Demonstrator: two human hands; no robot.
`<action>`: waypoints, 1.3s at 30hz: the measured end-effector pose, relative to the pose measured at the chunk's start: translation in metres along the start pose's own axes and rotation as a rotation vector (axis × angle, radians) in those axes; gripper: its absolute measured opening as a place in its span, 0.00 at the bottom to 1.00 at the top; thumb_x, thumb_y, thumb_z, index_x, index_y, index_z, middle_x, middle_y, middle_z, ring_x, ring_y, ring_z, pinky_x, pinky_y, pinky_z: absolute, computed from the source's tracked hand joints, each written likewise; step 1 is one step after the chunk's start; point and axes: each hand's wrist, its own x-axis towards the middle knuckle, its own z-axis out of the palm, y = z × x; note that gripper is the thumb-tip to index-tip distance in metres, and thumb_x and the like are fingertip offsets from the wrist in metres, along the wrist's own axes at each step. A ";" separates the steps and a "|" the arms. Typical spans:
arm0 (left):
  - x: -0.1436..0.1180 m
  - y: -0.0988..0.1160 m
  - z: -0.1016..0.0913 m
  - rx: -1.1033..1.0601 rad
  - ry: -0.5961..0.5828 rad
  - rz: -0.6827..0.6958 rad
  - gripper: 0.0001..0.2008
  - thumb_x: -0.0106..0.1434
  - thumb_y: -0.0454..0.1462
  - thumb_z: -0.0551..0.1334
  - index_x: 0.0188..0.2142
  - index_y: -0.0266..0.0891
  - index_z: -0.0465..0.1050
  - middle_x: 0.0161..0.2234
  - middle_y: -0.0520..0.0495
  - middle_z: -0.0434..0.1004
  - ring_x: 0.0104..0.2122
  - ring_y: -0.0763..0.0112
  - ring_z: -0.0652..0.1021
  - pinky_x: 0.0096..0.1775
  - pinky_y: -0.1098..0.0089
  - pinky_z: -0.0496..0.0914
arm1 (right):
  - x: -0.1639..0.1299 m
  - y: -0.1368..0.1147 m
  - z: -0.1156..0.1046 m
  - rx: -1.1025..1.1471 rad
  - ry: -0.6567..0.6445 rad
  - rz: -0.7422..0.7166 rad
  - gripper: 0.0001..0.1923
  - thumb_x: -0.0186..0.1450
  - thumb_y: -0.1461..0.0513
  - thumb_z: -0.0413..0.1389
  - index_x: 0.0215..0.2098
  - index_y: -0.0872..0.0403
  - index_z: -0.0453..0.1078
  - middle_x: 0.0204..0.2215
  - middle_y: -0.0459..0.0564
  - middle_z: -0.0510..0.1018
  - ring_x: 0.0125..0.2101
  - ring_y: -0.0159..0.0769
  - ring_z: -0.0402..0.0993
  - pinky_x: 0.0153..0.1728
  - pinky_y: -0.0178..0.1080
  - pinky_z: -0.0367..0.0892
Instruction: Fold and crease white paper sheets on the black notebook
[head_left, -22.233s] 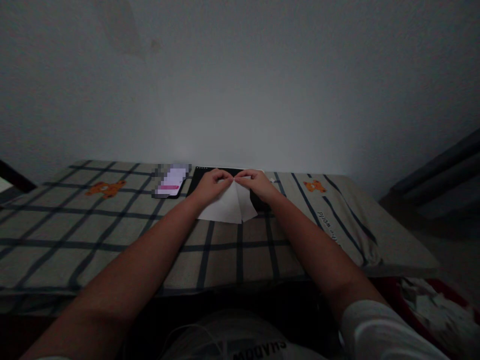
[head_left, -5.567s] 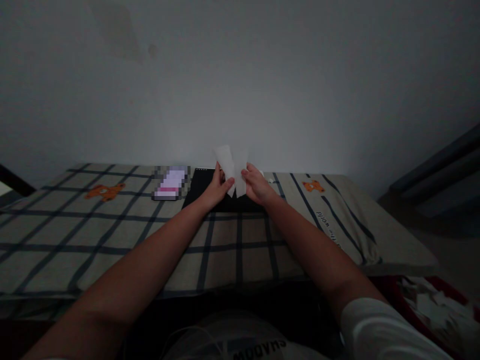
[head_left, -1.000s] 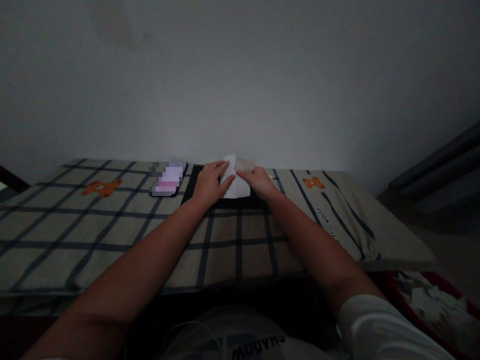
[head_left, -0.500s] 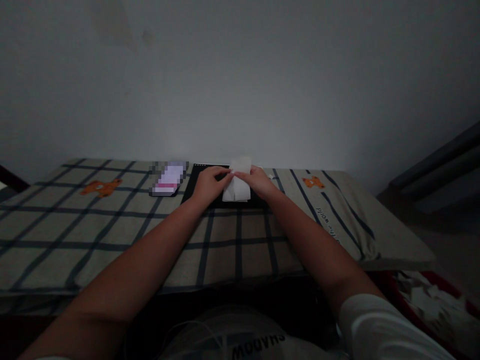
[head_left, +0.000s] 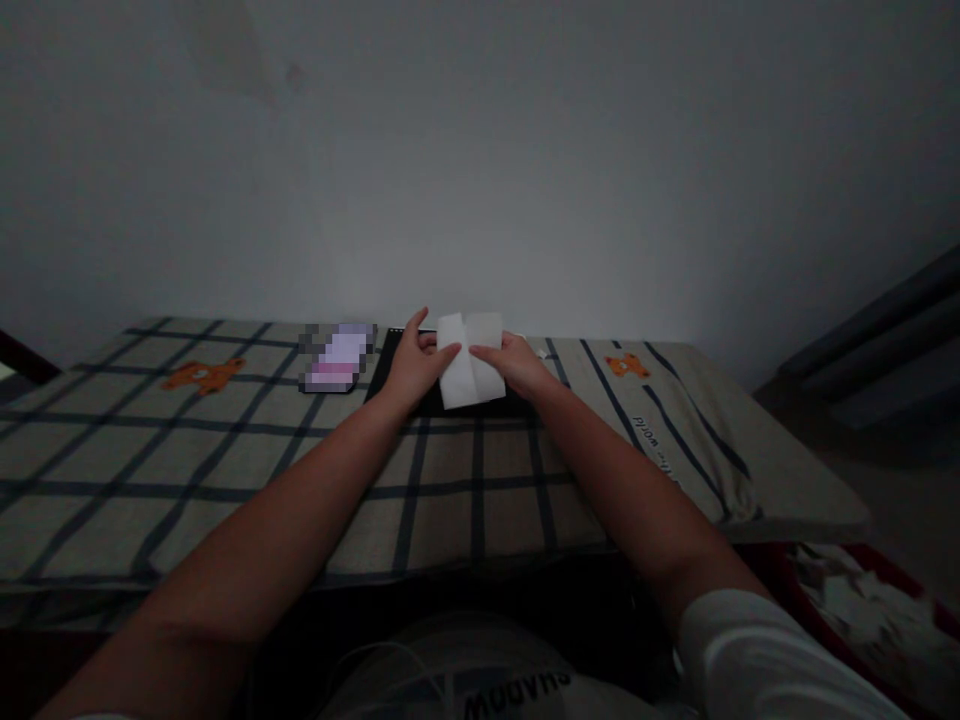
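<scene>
A white sheet of paper point(head_left: 474, 378) with a crease down its middle is held up between my two hands, above a black notebook point(head_left: 380, 385) with punched holes along its far edge. My left hand point(head_left: 415, 362) grips the paper's left side, thumb on the front and index finger raised. On the other side, my right hand point(head_left: 521, 362) pinches the right edge with its thumb across the front. The fingers behind the paper are hidden.
A phone point(head_left: 337, 360) with a lit, blurred screen lies left of the notebook. Beneath everything is a checked tablecloth point(head_left: 300, 470) with orange bear prints, against a grey wall point(head_left: 480, 180). A red bin point(head_left: 885, 570) full of paper scraps stands low at right.
The folded paper has been spread open to show two halves. My left hand has shifted slightly left, its index finger now lifted; my right hand has barely moved.
</scene>
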 end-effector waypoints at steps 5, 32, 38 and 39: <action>-0.003 0.007 -0.001 -0.003 0.004 0.022 0.44 0.51 0.32 0.68 0.64 0.41 0.50 0.35 0.45 0.79 0.32 0.68 0.79 0.37 0.67 0.73 | 0.000 -0.001 -0.001 -0.109 0.070 0.005 0.18 0.56 0.58 0.63 0.43 0.57 0.72 0.43 0.57 0.79 0.38 0.40 0.77 0.42 0.46 0.72; -0.002 0.006 -0.001 -0.140 -0.053 -0.017 0.21 0.51 0.40 0.68 0.43 0.34 0.72 0.40 0.40 0.78 0.38 0.62 0.78 0.45 0.58 0.71 | -0.006 -0.014 0.002 0.014 0.036 0.046 0.15 0.55 0.60 0.63 0.40 0.57 0.71 0.40 0.54 0.80 0.34 0.36 0.76 0.37 0.40 0.71; -0.002 0.006 -0.003 0.002 0.038 0.057 0.22 0.48 0.37 0.69 0.43 0.34 0.70 0.40 0.40 0.78 0.37 0.62 0.78 0.43 0.59 0.72 | -0.002 -0.008 0.002 -0.022 0.025 0.042 0.15 0.55 0.59 0.62 0.39 0.57 0.72 0.40 0.54 0.80 0.35 0.36 0.75 0.38 0.40 0.70; -0.002 0.006 -0.003 -0.001 0.041 0.054 0.22 0.48 0.37 0.69 0.43 0.34 0.70 0.39 0.41 0.77 0.37 0.62 0.78 0.42 0.59 0.73 | -0.002 -0.007 0.002 -0.049 0.033 0.038 0.15 0.55 0.58 0.62 0.39 0.57 0.72 0.39 0.53 0.80 0.35 0.36 0.75 0.38 0.39 0.70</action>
